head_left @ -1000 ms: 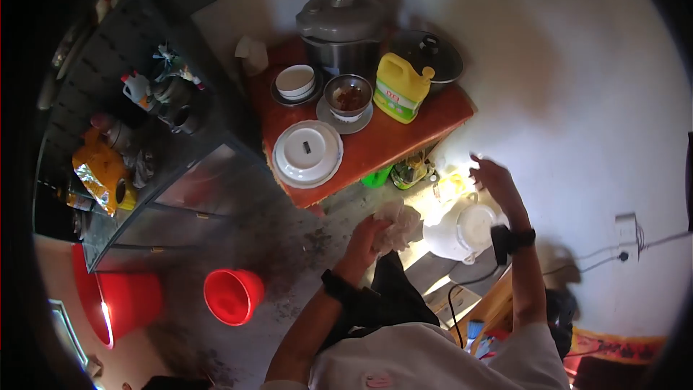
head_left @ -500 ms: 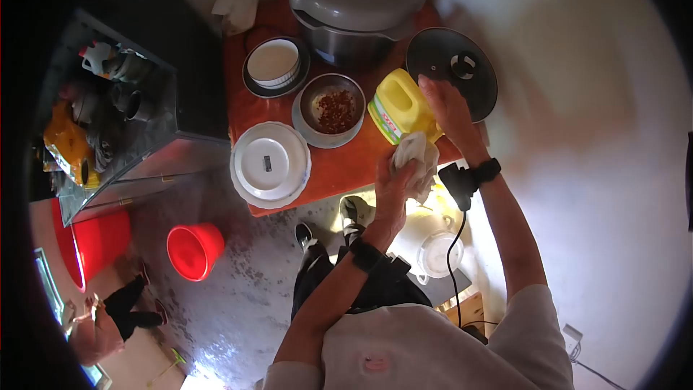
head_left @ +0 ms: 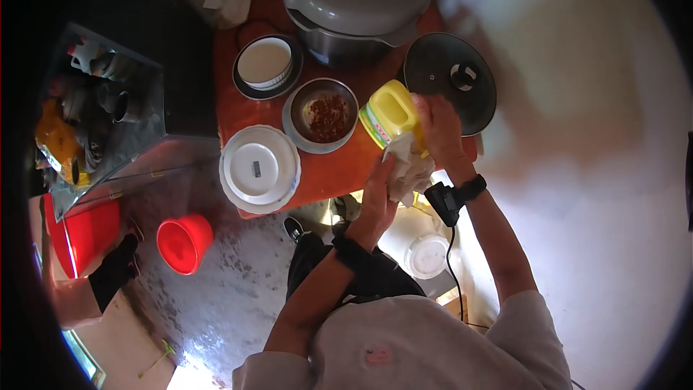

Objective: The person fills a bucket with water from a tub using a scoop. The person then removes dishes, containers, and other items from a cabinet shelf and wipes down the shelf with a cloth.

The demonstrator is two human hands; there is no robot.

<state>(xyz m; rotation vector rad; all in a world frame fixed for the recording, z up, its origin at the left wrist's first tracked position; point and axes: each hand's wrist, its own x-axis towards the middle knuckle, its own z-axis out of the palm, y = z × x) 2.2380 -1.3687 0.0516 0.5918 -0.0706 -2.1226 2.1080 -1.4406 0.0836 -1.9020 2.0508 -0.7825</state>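
Note:
My left hand [head_left: 377, 201] is closed on a crumpled whitish cloth [head_left: 410, 172], which it presses near the lower side of a yellow plastic jug [head_left: 395, 110]. The jug has a moulded handle and a green-and-white label. Around the jug's right end my right hand [head_left: 440, 128] is closed, its fingers partly hidden. To the jug's left, a metal bowl [head_left: 307, 94] with reddish-brown flakes sits on a pale plate [head_left: 291, 132]. A dark pan lid [head_left: 447, 58] with a black knob lies just beyond my right hand.
A grey pressure cooker [head_left: 354, 0] stands at the back of the red-topped table [head_left: 325, 180]. An upturned white plate [head_left: 242, 152] and a white ribbed bowl [head_left: 266, 63] are on the left. A red bucket [head_left: 184, 243] stands on the floor. Another person's leg [head_left: 108, 274] shows at lower left.
My right hand has come down and closed around the jug's end. The jug has shifted and turned slightly. The cloth in my left hand has moved a little left, and the view has shifted.

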